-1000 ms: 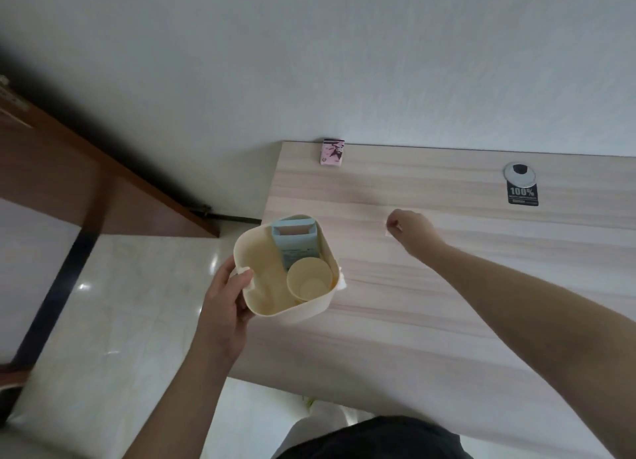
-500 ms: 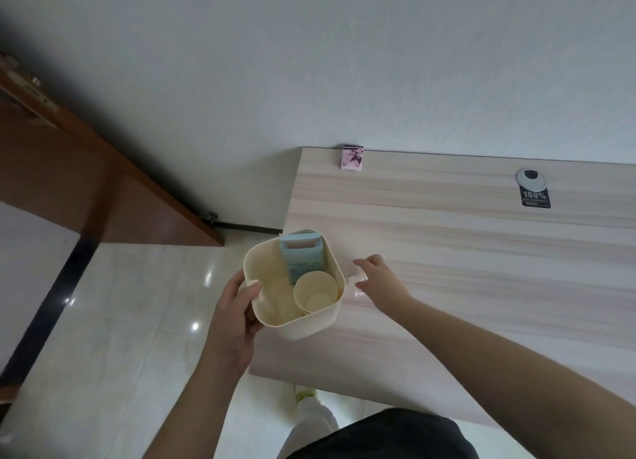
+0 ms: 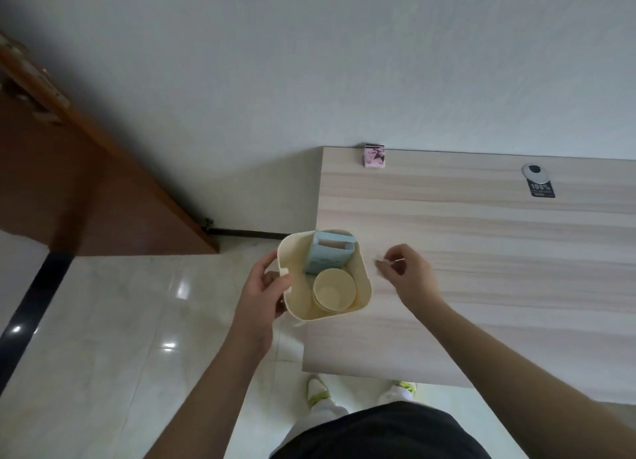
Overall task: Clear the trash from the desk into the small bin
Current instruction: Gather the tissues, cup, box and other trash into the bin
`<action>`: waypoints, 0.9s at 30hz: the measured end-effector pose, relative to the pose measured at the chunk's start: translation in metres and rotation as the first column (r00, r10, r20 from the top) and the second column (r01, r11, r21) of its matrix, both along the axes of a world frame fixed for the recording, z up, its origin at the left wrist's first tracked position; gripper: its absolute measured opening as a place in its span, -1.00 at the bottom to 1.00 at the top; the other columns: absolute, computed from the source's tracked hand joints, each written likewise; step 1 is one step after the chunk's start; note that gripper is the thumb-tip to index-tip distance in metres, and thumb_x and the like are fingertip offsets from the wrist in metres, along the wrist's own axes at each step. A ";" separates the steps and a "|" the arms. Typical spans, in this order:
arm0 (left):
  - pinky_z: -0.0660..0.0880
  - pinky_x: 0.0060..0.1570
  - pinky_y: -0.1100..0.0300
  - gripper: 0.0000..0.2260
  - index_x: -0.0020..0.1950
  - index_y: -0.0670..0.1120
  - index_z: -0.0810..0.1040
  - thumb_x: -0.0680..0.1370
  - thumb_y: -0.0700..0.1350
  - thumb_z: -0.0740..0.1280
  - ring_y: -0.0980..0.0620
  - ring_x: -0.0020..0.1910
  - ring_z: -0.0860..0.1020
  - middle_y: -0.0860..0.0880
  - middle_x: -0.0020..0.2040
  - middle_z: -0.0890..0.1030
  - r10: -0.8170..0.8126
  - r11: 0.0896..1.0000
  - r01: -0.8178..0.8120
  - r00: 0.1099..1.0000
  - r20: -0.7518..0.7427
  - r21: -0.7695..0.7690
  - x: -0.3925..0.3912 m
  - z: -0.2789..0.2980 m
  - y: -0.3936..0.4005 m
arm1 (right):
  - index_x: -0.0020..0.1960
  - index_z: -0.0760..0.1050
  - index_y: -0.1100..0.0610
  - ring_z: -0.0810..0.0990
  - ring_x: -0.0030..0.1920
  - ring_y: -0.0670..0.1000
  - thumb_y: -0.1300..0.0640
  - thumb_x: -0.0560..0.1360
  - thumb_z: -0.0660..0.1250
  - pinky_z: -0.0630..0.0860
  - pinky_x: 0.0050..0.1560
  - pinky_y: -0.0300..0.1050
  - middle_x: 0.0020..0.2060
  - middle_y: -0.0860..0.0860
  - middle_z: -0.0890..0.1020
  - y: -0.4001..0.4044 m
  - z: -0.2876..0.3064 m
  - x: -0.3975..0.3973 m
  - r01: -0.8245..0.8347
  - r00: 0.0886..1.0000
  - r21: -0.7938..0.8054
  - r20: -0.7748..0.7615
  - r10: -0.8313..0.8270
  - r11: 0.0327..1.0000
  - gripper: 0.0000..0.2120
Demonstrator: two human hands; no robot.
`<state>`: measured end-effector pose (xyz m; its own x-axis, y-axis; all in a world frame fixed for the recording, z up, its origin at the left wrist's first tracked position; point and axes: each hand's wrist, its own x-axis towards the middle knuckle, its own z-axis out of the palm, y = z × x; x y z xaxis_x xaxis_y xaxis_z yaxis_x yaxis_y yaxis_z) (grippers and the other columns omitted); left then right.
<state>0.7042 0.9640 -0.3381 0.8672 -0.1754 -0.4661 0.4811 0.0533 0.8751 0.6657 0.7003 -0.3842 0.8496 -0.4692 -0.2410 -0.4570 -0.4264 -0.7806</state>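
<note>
My left hand (image 3: pixel 263 297) grips the left side of a small cream bin (image 3: pixel 365 288), which it holds at the left edge of the pale wooden desk (image 3: pixel 481 252). Inside the bin stand a light blue carton (image 3: pixel 325 260) and a cream paper cup (image 3: pixel 334 291). My right hand (image 3: pixel 409 276) hovers over the desk just right of the bin. Its thumb and forefinger are pinched together on a thin pale scrap (image 3: pixel 399 260), which is too small to make out further.
A small pink box (image 3: pixel 375 156) sits at the desk's far left corner against the white wall. A round cable grommet (image 3: pixel 535 173) with a black label (image 3: pixel 542 191) lies at the far right. A brown door (image 3: pixel 86 200) stands to the left, and glossy floor tiles lie below.
My right hand came from the middle of the desk towards the bin's right rim and now sits slightly right of it. The bin stayed in my left hand.
</note>
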 end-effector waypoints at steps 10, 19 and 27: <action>0.58 -0.25 0.22 -0.62 0.30 0.13 0.54 0.56 -0.23 0.38 0.03 -0.19 0.58 -0.06 -0.09 0.58 -0.200 0.977 0.200 0.980 0.005 -0.077 0.022 -0.014 -0.031 | -0.20 0.44 -0.15 0.60 -0.23 -0.22 0.18 0.41 0.51 0.42 -0.28 -0.51 -0.23 -0.14 0.58 0.040 0.094 -0.050 0.085 0.917 -0.057 0.394 -0.056 0.995 -0.69; 0.50 -0.39 0.30 -0.64 0.27 0.13 0.55 0.57 -0.24 0.40 0.14 -0.38 0.56 0.10 -0.33 0.55 -0.418 0.904 0.423 0.904 0.090 -0.054 -0.007 -0.018 -0.058 | -0.05 0.59 0.20 0.56 -0.15 0.02 0.21 0.45 0.41 0.51 -0.11 -0.15 -0.09 0.04 0.60 0.063 0.086 -0.071 -0.117 0.978 -0.278 0.136 0.160 0.954 -0.90; 0.47 -0.40 0.33 -0.58 0.25 0.23 0.58 0.39 0.07 0.50 0.16 -0.37 0.53 0.10 -0.35 0.50 -0.509 0.859 0.513 0.852 0.119 0.002 -0.046 -0.012 -0.055 | 0.12 0.58 0.15 0.59 0.03 0.04 0.19 0.54 0.24 0.44 0.00 -0.20 0.01 0.06 0.65 0.087 0.080 -0.096 -0.176 0.984 -0.262 -0.059 0.167 0.949 -0.79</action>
<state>0.6580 0.9092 -0.3506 0.6974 -0.6200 -0.3594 0.3468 -0.1469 0.9264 0.5695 0.7871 -0.3044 0.9161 -0.3681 -0.1593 -0.3839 -0.6900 -0.6136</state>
